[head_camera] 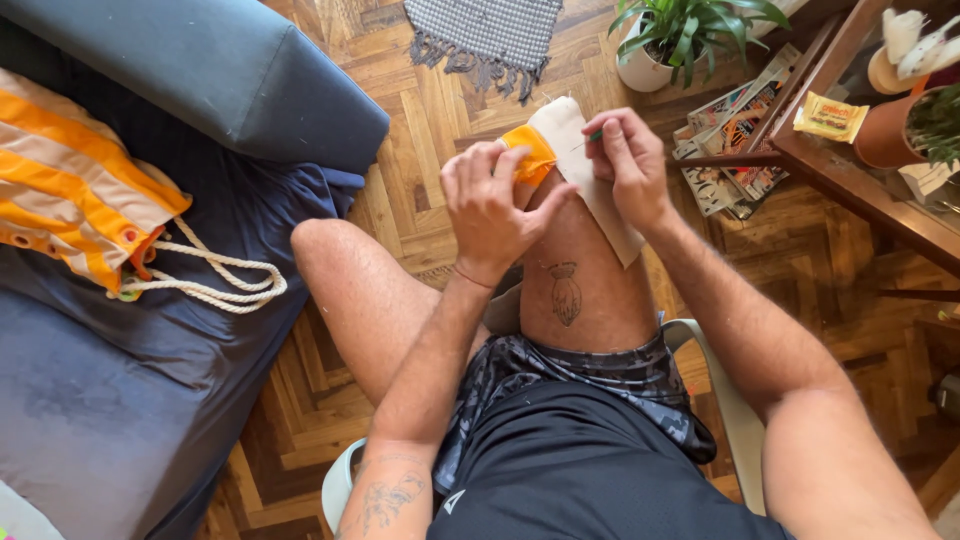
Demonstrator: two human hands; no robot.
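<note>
A cream piece of fabric [575,150] with an orange part [530,152] lies over my raised right knee. My left hand [490,205] pinches the orange part from the near side, fingers closed on the cloth. My right hand [625,160] holds the cream fabric's edge and pinches something small and green at its fingertips [596,135], with a thin thread or needle running from it; it is too small to tell which. I sit on a pale chair [735,410], bare legs over the wooden floor.
A dark blue sofa [150,400] at left carries an orange-and-cream striped bag [70,190] with a rope drawstring [215,280]. At right a wooden table [850,180] holds pots and a yellow packet [830,117]. Magazines [735,140], a potted plant [680,35] and a fringed rug [490,35] are on the floor.
</note>
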